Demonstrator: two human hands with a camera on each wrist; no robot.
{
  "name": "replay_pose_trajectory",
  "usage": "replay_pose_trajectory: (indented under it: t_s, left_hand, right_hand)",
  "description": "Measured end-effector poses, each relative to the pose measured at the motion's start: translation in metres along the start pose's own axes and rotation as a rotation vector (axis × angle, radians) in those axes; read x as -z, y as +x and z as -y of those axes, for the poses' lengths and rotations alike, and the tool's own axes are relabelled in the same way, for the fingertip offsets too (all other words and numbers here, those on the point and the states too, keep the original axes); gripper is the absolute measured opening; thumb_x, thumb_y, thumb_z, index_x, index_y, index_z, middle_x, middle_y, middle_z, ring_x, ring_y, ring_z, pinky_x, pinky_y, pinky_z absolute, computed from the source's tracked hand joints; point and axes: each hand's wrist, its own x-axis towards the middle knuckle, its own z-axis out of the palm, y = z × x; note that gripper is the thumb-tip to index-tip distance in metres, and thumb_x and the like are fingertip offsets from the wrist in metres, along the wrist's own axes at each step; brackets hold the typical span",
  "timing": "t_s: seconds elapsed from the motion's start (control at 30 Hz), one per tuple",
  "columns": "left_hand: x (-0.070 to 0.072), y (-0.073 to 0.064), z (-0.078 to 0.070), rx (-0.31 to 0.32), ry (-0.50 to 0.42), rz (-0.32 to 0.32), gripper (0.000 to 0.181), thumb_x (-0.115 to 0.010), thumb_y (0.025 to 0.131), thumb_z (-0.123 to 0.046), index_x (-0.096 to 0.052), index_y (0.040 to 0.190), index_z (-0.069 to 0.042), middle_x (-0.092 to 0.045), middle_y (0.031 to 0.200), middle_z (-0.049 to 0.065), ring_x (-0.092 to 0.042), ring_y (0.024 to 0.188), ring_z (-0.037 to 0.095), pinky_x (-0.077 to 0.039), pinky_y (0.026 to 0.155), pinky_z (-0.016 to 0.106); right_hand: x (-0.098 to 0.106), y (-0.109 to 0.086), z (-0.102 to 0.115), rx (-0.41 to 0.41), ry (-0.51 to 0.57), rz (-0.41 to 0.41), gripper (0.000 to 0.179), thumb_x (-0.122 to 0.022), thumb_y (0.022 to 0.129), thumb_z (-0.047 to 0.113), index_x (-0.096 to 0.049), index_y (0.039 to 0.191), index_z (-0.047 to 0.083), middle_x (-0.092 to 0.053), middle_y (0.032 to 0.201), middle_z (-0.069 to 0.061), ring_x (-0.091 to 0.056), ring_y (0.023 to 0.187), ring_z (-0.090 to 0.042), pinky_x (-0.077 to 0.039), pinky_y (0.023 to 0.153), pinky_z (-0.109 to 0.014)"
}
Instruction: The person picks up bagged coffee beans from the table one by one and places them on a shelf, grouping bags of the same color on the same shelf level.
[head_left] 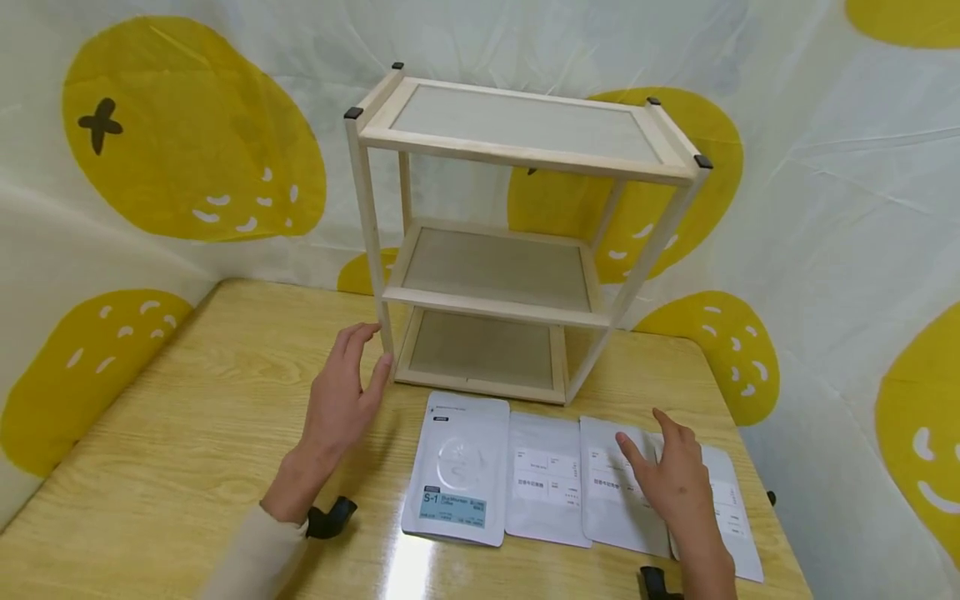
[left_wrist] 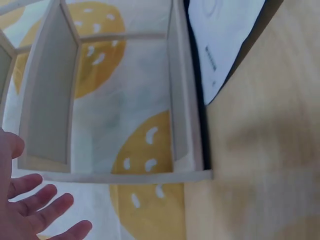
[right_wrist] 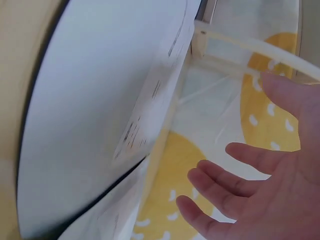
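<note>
A small wooden three-tier shelf (head_left: pixel 495 308) with black-capped corners stands on the table. Beside its front left leg is my left hand (head_left: pixel 341 404), fingers loosely bent and holding nothing; the left wrist view shows those fingers (left_wrist: pixel 55 205) spread near the shelf's frame. A row of white pouches lies flat before the shelf. The leftmost pouch (head_left: pixel 461 442) has a blue label reading S-1 and Blue Mountain Coffee. To its right are a second pouch (head_left: pixel 543 521), a third pouch (head_left: pixel 618 525) and a fourth pouch (head_left: pixel 738 550). My right hand (head_left: pixel 678 479) hovers over the last two, partly covering them, with relaxed, empty fingers.
The wood-grain table (head_left: pixel 187 433) ends at the right just past the pouches. A cloth (head_left: pixel 832 250) printed with yellow fruit hangs behind and at both sides. Black wrist mounts (head_left: pixel 332 518) sit below each hand.
</note>
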Motion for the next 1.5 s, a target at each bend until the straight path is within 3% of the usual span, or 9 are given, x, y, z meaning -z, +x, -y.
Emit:
replay_pose_trajectory:
  t_s: [0.17, 0.43, 0.83, 1.2, 1.5]
  left_hand:
    - [0.009, 0.013, 0.000, -0.002, -0.004, -0.018, 0.048, -0.058, 0.107, -0.027, -0.048, 0.149, -0.005, -0.056, 0.143, 0.017, -0.066, 0.118, 0.037, -0.060, 0.077, 0.055]
    - [0.014, 0.030, -0.001, 0.004, -0.140, -0.011, 0.049, -0.057, 0.108, -0.023, -0.044, 0.151, -0.003, -0.053, 0.147, 0.015, -0.058, 0.132, 0.033, -0.052, 0.105, 0.056]
    - [0.018, 0.047, -0.001, -0.020, -0.269, 0.005, 0.050, -0.050, 0.111, -0.025, -0.041, 0.158, -0.011, -0.054, 0.143, 0.017, -0.059, 0.128, 0.036, -0.054, 0.101, 0.056]
    - [0.018, 0.055, -0.005, -0.030, -0.314, -0.005, 0.046, -0.050, 0.111, -0.024, -0.046, 0.156, -0.011, -0.057, 0.142, 0.016, -0.058, 0.130, 0.035, -0.053, 0.099, 0.055]
    - [0.018, 0.058, -0.004, -0.002, -0.369, 0.003, 0.045, -0.048, 0.112, -0.024, -0.047, 0.155, -0.009, -0.057, 0.141, 0.019, -0.058, 0.130, 0.037, -0.053, 0.100, 0.059]
  right_hand:
    - [0.004, 0.002, -0.010, -0.045, 0.003, 0.014, 0.091, -0.064, 0.100, 0.053, -0.028, 0.162, -0.002, -0.027, 0.159, -0.039, -0.033, 0.142, -0.059, -0.034, 0.110, -0.076]
    - [0.015, 0.006, -0.029, -0.105, 0.015, -0.004, 0.091, -0.065, 0.099, 0.051, -0.028, 0.160, -0.005, -0.027, 0.155, -0.041, -0.036, 0.136, -0.057, -0.038, 0.107, -0.073]
    - [0.026, 0.013, -0.068, -0.228, -0.004, -0.028, 0.094, -0.071, 0.097, 0.044, -0.025, 0.159, -0.010, -0.030, 0.150, -0.042, -0.036, 0.135, -0.056, -0.038, 0.111, -0.070]
    - [0.034, 0.018, -0.093, -0.333, -0.012, 0.090, 0.116, -0.077, 0.090, 0.054, -0.015, 0.157, -0.017, -0.026, 0.150, -0.049, -0.033, 0.135, -0.059, -0.035, 0.116, -0.069]
    - [0.035, 0.020, -0.102, -0.386, 0.015, 0.121, 0.131, -0.087, 0.079, 0.054, -0.008, 0.162, -0.008, -0.031, 0.145, -0.045, -0.040, 0.123, -0.055, -0.041, 0.110, -0.070]
